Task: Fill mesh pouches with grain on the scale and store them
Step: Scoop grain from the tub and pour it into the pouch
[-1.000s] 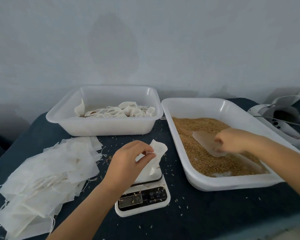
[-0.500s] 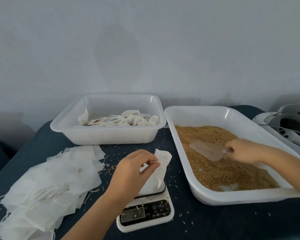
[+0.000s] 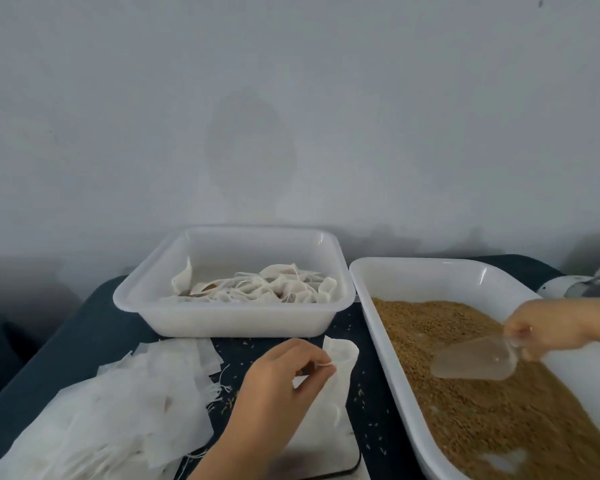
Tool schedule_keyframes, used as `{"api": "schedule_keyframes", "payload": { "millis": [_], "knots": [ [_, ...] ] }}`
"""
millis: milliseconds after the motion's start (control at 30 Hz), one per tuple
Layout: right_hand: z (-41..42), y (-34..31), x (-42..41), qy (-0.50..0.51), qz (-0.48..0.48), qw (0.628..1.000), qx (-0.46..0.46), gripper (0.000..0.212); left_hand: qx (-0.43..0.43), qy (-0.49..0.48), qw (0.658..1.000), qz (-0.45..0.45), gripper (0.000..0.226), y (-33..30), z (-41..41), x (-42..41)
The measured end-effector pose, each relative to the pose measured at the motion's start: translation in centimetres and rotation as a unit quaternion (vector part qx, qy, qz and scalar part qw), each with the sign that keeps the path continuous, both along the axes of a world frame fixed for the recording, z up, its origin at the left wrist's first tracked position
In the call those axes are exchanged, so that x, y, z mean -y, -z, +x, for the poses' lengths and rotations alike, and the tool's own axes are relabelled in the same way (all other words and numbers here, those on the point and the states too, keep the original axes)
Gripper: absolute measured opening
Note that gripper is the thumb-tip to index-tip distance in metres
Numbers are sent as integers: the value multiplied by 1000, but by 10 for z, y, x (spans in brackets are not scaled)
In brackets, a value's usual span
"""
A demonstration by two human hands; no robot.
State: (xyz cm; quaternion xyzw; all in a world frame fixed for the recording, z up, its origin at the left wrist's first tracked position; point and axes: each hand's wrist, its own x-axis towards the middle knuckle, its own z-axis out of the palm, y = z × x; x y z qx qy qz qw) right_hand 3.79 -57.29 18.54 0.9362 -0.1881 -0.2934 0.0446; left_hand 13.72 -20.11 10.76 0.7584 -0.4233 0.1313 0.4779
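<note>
Golden-brown grain (image 3: 492, 407) in a white tray (image 3: 371, 306) — white pouches (image 3: 94, 410), clear scoop (image 3: 471, 362) — on dark blue cloth (image 3: 97, 327).

The left hand (image 3: 278, 379) pinches the rim of a white pouch (image 3: 333, 386) standing on the scale (image 3: 329, 459). The right hand (image 3: 548, 327) holds a clear scoop (image 3: 471, 362) over the grain (image 3: 482, 403) in the right tray (image 3: 430, 271). Filled pouches (image 3: 267, 289) lie in the far tray (image 3: 146, 299).

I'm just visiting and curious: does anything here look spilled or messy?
Yes. Loose grains lie scattered on the dark tabletop between the scale and the grain tray, outside any container. The empty pouches lie in an untidy heap.
</note>
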Motion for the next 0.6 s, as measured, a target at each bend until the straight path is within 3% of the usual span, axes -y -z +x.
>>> {"api": "schedule_keyframes", "payload": {
  "millis": [100, 267, 600],
  "knots": [
    [3, 17, -7, -11, 2, 1000, -16, 7, -9, 2, 1000, 2, 11, 2, 1, 4],
    [3, 49, -22, -28, 67, 994, 78, 6, -17, 14, 1000, 6, 13, 2, -3, 14],
    [-7, 80, -42, 54, 161, 959, 228, 5, -18, 5, 999, 29, 18, -1, -17, 19]
  ]
}}
